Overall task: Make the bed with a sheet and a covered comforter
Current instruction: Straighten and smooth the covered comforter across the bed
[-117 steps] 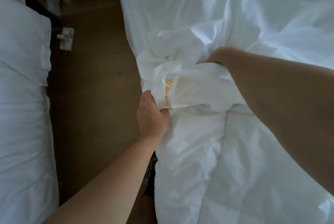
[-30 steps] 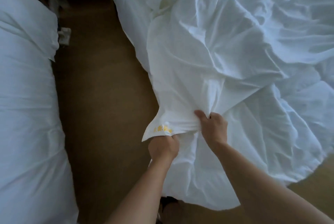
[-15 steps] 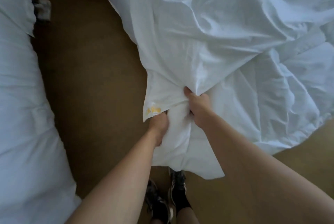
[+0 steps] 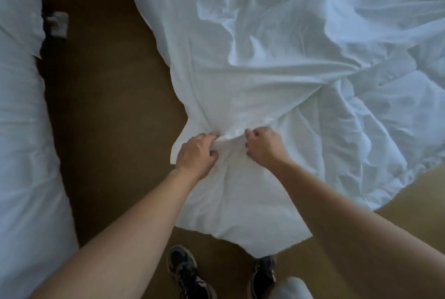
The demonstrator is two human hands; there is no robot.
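While we stood over the brown floor (image 4: 108,130), our left hand (image 4: 196,154) and right hand (image 4: 263,145) each clutched the white comforter cover (image 4: 252,69), bunched between them.

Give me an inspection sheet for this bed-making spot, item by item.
Surface: fully covered by the white comforter; brown floor beside it.
Job's things: comforter rumpled, one corner hanging toward the floor.
Clutter: small white object on the floor, too blurred to identify.
Hands: left hand and right hand both grip the bunched comforter edge, close together.
Cables: nothing seen.
Surroundings: second white bed at left; dark shoes below.
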